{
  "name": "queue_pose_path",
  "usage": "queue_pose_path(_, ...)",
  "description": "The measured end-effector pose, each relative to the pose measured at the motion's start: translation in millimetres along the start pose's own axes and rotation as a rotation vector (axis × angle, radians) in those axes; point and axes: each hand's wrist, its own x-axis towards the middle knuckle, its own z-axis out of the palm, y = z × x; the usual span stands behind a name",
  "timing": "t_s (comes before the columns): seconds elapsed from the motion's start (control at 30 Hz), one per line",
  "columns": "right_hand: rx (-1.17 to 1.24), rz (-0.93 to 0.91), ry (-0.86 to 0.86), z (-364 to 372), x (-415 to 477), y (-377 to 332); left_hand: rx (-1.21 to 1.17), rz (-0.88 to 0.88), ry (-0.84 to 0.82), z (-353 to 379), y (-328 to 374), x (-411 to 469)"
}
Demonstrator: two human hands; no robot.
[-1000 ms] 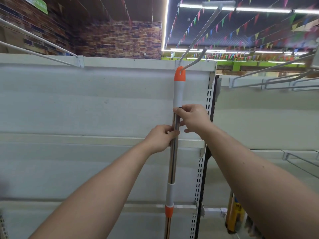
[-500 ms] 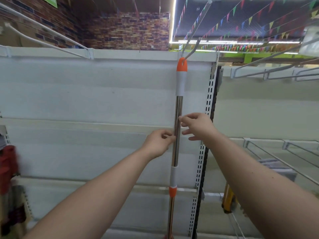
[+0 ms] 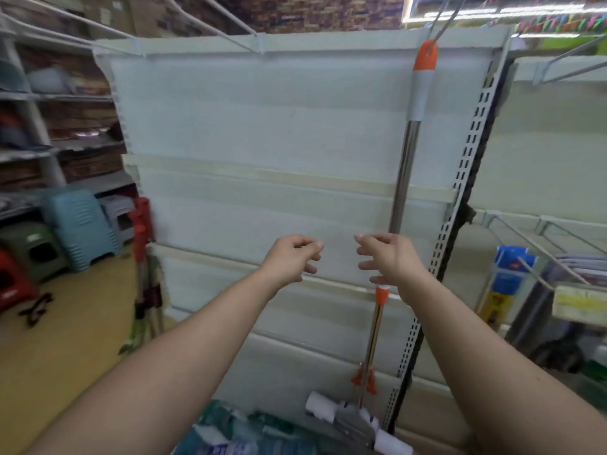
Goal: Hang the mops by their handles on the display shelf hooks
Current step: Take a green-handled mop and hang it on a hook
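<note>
Mop (image 3: 403,178): hangs upright on hook (image 3: 445,24), just behind right hand (image 3: 389,259).
Hands: left hand (image 3: 290,257) and right both loosely curled, empty.
Leaning mops (image 3: 140,224): leftward, nearer left hand.

The mop (image 3: 402,178) has an orange cap, a grey grip and a silver pole. The display shelf (image 3: 262,126) is pale white. There is a light blue stool (image 3: 80,224), a green stool (image 3: 33,249) and a red stool (image 3: 13,280). The floor (image 3: 65,339) is yellow.

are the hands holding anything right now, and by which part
Nothing is held. Both the left hand and right hand are loosely open and empty; the mop hangs from the hook by its orange end.
</note>
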Motion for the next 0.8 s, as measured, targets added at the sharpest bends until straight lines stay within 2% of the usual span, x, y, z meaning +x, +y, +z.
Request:
queue_pose_path(0.33,0.019,0.019,-0.118,110.9,-30.2,-1.1,-0.039,-0.081,0.105,-92.7,-64.1,-58.0)
queue_pose_path(0.8,0.075,0.040,-0.122,336.9,-78.2,-44.5,0.009,-0.090,0.116,-306.6,-152.1,-94.6)
